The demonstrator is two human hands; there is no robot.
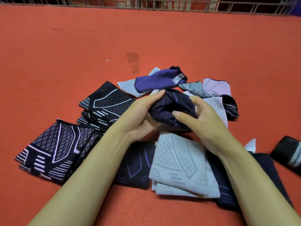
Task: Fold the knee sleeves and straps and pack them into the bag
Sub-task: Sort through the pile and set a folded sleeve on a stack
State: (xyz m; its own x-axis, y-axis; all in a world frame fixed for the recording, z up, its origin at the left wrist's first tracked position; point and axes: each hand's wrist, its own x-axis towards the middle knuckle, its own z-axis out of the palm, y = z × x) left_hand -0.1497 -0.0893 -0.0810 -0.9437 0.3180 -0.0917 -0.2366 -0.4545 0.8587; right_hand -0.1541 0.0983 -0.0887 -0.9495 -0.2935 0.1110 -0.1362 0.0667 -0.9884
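Both hands hold a bunched dark navy knee sleeve (169, 108) with a purple line, just above the pile. My left hand (143, 111) grips its left side, fingers curled under it. My right hand (200, 116) grips its right side, thumb pressed on the front. Below lies a folded light grey sleeve (180, 163) on dark navy ones (135, 167). To the left sit folded black sleeves with pink lines (55, 147) and with white lines (105, 103). Behind the hands lie a purple sleeve (159, 80), a pale lilac one (218, 87) and a grey patterned one (193, 88).
Everything lies on a red-orange mat (81, 46). A rolled black strap with a grey band (290, 152) sits at the right edge. A metal railing (162, 4) runs along the far side. No bag is in view.
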